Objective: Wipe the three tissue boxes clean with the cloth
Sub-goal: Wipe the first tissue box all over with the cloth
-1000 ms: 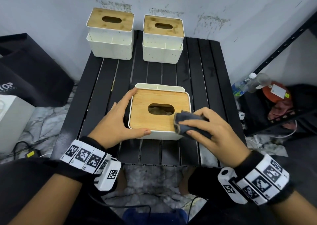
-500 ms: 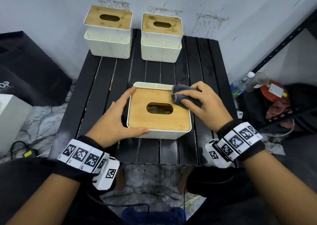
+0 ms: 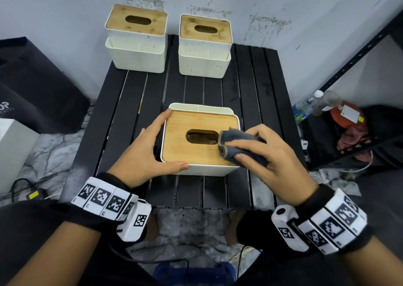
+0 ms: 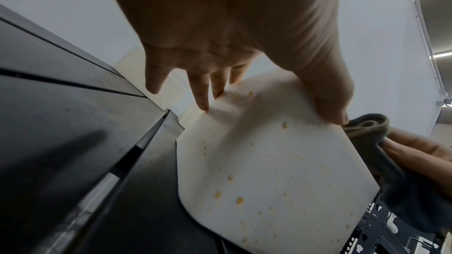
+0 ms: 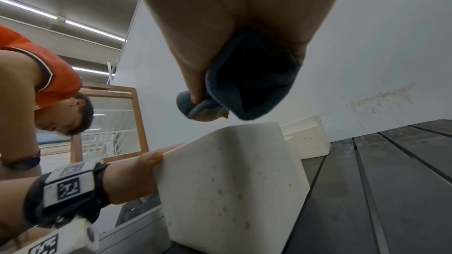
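The near box (image 3: 199,141) sits at the middle of my black slatted surface (image 3: 257,84), bamboo lid up, and my right hand (image 3: 270,154) pinches the folded grey cloth (image 3: 236,148) against the lid just right of the oval slot. My left hand (image 3: 144,152) braces the box, fingers straight along its left wall and thumb along the front edge, a spread grip. The two other boxes (image 3: 136,39) stand side by side at the far edge by the wall. The wrist views show what the head view hides: yellowish specks on the box's white walls (image 4: 269,171), and the cloth bunched inside my right fist (image 5: 247,82). Half a second ago the cloth was at the lid's far right corner; it now sits lower, beside the slot. The only writing is "OP" on a black bag (image 3: 32,84) at left.
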